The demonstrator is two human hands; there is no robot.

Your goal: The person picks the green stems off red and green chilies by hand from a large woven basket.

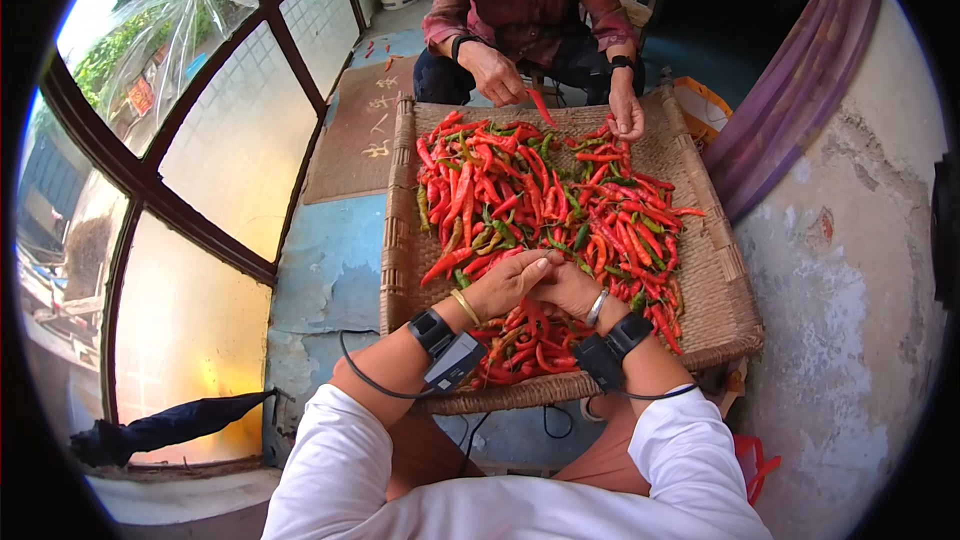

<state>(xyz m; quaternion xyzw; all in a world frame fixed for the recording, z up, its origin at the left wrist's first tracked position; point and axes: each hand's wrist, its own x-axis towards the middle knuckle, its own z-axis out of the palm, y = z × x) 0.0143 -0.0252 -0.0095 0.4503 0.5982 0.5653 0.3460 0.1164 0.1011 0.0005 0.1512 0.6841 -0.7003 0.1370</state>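
My left hand [507, 281] and my right hand [571, 289] meet over a heap of red chili peppers [491, 195], with fingers curled together. Whatever may be between the fingers is hidden by the hands. Red peppers [536, 319] show just below my palms, though I cannot tell whether they are touched. Some green and brownish chilies [491, 240] are mixed into the heap. All of it lies on a large woven tray [701, 277] with a thick rim. A gold bangle circles my left wrist, a silver one my right, and both forearms carry strapped black devices.
Across the tray a person [525, 7] holds a red chili [541, 108] in one hand; the other hand [626, 106] touches the heap's far edge. Framed windows [217, 142] and a folded dark umbrella [180, 424] flank the left. A purple curtain [802, 82] hangs beside the right wall [832, 292].
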